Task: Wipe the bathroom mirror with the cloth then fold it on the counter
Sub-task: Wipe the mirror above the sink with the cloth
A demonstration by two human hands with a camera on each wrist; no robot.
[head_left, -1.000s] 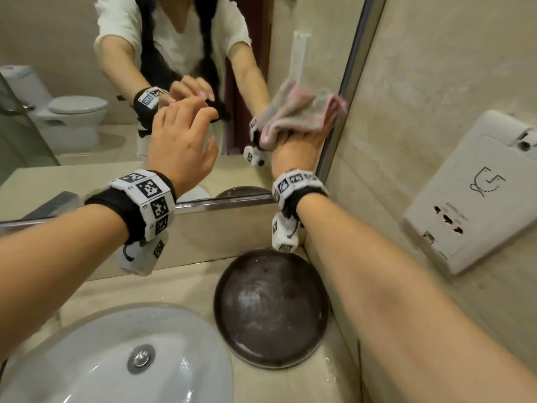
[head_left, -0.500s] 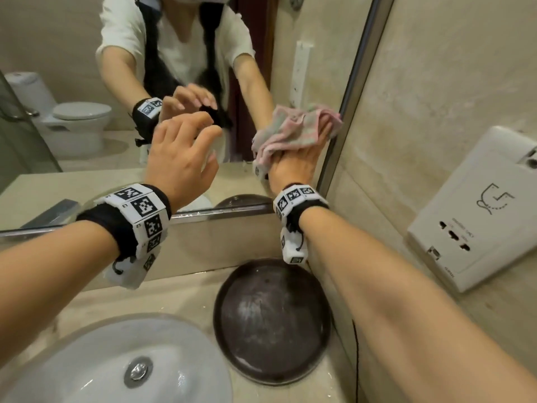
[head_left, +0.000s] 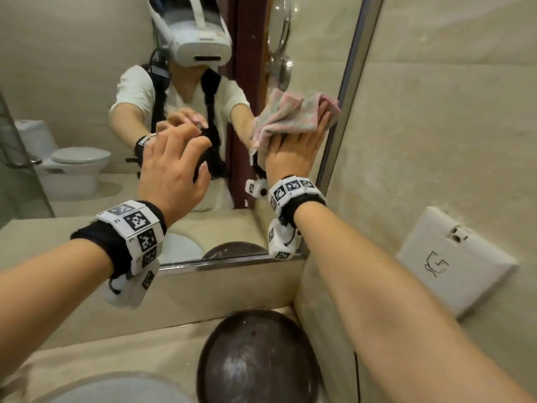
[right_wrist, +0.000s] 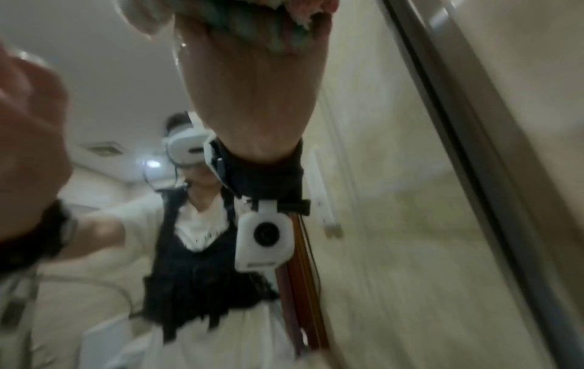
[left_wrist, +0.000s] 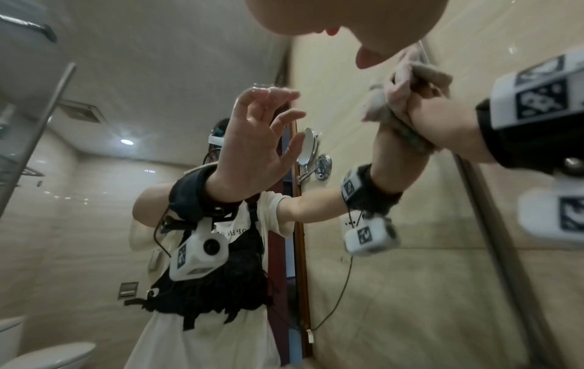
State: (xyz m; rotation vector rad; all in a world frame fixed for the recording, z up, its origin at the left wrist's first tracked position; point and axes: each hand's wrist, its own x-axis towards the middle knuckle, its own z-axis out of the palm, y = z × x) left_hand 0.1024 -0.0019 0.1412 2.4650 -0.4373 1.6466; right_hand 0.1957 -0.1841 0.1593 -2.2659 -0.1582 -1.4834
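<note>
The pink and pale green cloth is bunched against the mirror close to its right frame. My right hand grips it and presses it onto the glass. In the right wrist view the reflected palm faces the glass, with the cloth held up in the fingers. The left wrist view shows the cloth squeezed between hand and reflection. My left hand hovers just in front of the glass, left of the cloth, with fingers loosely curled and holding nothing.
A dark round tray lies on the beige counter below the right hand, beside the white basin. The mirror's metal frame meets the tiled side wall, which carries a white wall unit.
My right hand has slid the cloth up the mirror, away from its bottom edge. The left hand has risen with it, and the view has tilted upward.
</note>
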